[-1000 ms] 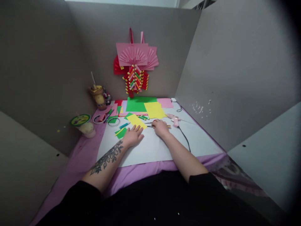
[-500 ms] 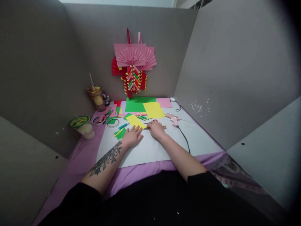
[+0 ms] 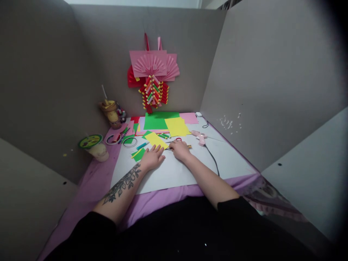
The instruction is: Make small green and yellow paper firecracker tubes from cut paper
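Note:
My left hand [image 3: 152,158] lies flat with its fingers spread, the fingertips on the near end of a yellow paper piece [image 3: 155,139]. Beside that paper's right corner, my right hand [image 3: 178,149] is closed, fingers curled down to the table. What it grips is mostly hidden; a slim object with a yellowish end [image 3: 189,146] shows past the hand's right side. Just behind the right hand is a red-handled tool [image 3: 178,139], largely covered. Green paper pieces [image 3: 138,155] with a yellow strip lie left of my left hand, near a blue pen-like stick [image 3: 141,145].
A pink glue gun [image 3: 200,138] with a black cord lies on the right. Green rolled paper tubes [image 3: 164,136], a green sheet [image 3: 160,121] and a yellow sheet [image 3: 177,127] lie behind. Tape rolls [image 3: 130,142] and two drink cups [image 3: 94,146] stand left. Paper firecracker ornaments [image 3: 153,88] hang on the back panel.
The whole view has shifted slightly, so things sit a little further left. Both hands stay in nearly the same place on the table and paper.

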The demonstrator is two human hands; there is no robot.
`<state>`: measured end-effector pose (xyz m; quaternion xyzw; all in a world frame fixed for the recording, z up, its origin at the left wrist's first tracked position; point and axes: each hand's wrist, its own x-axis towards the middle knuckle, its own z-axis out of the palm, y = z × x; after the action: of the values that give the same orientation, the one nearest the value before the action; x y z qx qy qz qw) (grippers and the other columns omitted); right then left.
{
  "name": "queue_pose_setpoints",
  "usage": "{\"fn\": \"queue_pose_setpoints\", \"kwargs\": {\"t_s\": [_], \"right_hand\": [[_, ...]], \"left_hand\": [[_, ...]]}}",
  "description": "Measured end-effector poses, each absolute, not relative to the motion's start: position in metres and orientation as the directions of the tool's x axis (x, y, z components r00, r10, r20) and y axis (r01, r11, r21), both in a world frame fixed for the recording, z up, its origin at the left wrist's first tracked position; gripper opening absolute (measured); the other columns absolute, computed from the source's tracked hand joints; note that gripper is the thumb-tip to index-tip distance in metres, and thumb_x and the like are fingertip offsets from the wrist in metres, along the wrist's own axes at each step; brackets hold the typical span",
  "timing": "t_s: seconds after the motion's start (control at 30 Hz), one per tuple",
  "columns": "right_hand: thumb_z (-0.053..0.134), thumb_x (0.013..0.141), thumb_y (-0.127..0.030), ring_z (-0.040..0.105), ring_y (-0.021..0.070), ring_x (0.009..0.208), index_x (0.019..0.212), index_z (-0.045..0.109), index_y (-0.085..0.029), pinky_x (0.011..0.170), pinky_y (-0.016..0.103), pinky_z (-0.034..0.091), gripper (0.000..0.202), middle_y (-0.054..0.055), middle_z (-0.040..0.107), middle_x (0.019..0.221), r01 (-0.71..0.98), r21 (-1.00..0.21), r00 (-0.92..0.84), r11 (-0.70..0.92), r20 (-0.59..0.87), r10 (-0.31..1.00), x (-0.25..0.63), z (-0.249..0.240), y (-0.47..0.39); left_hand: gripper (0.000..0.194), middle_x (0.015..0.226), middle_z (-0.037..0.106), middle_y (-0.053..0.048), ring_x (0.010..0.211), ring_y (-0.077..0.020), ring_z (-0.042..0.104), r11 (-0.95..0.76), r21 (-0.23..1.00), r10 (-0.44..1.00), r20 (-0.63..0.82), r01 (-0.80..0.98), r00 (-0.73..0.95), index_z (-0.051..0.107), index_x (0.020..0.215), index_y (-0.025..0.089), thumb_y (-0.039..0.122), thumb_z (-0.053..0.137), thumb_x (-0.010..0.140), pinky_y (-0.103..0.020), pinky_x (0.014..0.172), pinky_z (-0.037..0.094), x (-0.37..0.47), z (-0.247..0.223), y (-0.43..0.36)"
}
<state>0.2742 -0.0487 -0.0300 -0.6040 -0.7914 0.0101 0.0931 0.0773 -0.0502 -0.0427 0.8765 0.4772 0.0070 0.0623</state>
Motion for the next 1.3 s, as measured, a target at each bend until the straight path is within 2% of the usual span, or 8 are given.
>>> {"fn": "queue_pose_setpoints", "kwargs": {"t_s": [0.27, 0.73, 1.3], "right_hand": [[0.047, 0.089, -0.021, 0.055, 0.0236, 0.106, 0.106, 0.067, -0.025, 0.086, 0.035, 0.038, 0.027, 0.008, 0.065, 0.109, 0.953, -0.132, -0.255, 0.271, 0.128, 0.958, 0.273, -0.028, -0.051], [0.046, 0.091, -0.022, 0.054, 0.0241, 0.107, 0.106, 0.067, -0.023, 0.086, 0.034, 0.038, 0.026, 0.009, 0.065, 0.106, 0.928, -0.135, -0.333, 0.346, 0.115, 0.936, 0.259, -0.025, -0.057], [0.047, 0.089, -0.021, 0.056, 0.0229, 0.102, 0.106, 0.068, -0.026, 0.085, 0.033, 0.038, 0.027, 0.007, 0.065, 0.105, 0.897, -0.174, -0.386, 0.405, 0.134, 0.913, 0.259, -0.028, -0.057]], "left_hand": [[0.059, 0.156, 0.026, -0.005, 0.144, -0.0302, 0.021, -0.538, 0.114, 0.837, -0.049, 0.835, 0.546, 0.031, 0.148, 0.025, 0.05, 0.027, 0.094, -0.059, 0.11, 0.025, 0.077, -0.039, -0.051], [0.064, 0.157, 0.025, -0.002, 0.145, -0.0276, 0.02, -0.504, 0.175, 0.846, -0.099, 0.846, 0.524, 0.033, 0.146, 0.031, 0.061, 0.033, 0.09, -0.055, 0.113, 0.022, 0.076, -0.033, -0.046], [0.062, 0.156, 0.028, -0.003, 0.144, -0.0292, 0.022, -0.5, 0.202, 0.848, -0.086, 0.842, 0.524, 0.036, 0.145, 0.032, 0.059, 0.038, 0.089, -0.056, 0.112, 0.023, 0.077, -0.031, -0.047]]}}
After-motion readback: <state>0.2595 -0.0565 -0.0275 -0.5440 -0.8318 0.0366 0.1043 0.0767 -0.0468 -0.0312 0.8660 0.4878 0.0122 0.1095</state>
